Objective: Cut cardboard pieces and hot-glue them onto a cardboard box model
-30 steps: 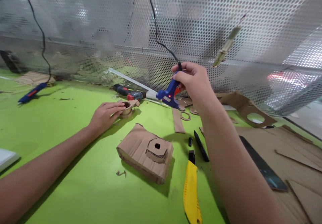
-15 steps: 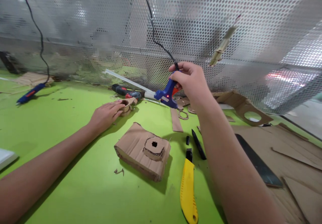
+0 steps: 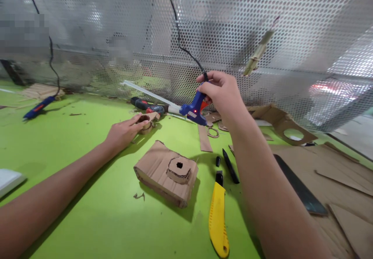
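My right hand [image 3: 225, 96] is closed around the handle of a blue hot glue gun [image 3: 192, 113], holding it above the table with its nozzle pointing down and right. A long clear glue stick [image 3: 151, 94] sticks out of the gun's back end. Farther left, my left hand [image 3: 122, 131] grips a small cardboard ring [image 3: 148, 127] at its near left side; some of the fingers are hidden. Between my arms lies a cardboard box shape [image 3: 154, 162] with a raised cardboard disc [image 3: 178, 173] on top, a dark hole in its middle.
A yellow utility knife [image 3: 217, 216], a black pen [image 3: 230, 166] and its cap [image 3: 218, 161] lie by my right forearm. Behind are a screwdriver-like tool [image 3: 142, 103] and cardboard scraps [image 3: 205, 138]. A black phone-like slab [image 3: 300, 185] rests right; a blue corded tool [image 3: 39, 107] lies left.
My left fingers have shifted slightly on the cardboard ring. My right hand holds the glue gun in nearly the same place; the whole view has moved a little.
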### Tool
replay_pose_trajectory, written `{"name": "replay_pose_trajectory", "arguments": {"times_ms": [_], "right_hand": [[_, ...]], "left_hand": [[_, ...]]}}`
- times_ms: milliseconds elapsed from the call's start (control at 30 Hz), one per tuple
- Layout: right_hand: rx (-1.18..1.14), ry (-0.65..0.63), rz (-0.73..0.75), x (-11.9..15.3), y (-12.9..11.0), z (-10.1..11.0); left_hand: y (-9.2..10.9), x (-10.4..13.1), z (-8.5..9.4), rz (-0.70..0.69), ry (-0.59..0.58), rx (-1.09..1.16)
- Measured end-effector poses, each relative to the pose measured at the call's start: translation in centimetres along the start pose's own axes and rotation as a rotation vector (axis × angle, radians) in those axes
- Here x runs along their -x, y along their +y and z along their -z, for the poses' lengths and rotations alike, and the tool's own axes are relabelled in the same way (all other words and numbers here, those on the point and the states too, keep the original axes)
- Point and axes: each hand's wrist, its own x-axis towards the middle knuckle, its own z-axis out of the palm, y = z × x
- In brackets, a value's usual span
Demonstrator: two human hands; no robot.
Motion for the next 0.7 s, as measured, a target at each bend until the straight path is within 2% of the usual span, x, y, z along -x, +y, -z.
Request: {"name": "replay_pose_trajectory", "arguments": {"times_ms": [200,467,700], "right_hand": [[0.004,-0.025,0.001,-0.16,0.00,0.18],[0.018,-0.013,0.002,-0.03,0.03,0.17],[0.029,-0.014,0.002,-0.20,0.34,0.26]], "left_hand": [[1.30,-0.21,0.65,-0.092,0.087,0.079],[0.80,0.19,0.29,0.044,0.101,0.117],[1.00,0.04,0.55,0.091,0.131,0.147]]}}
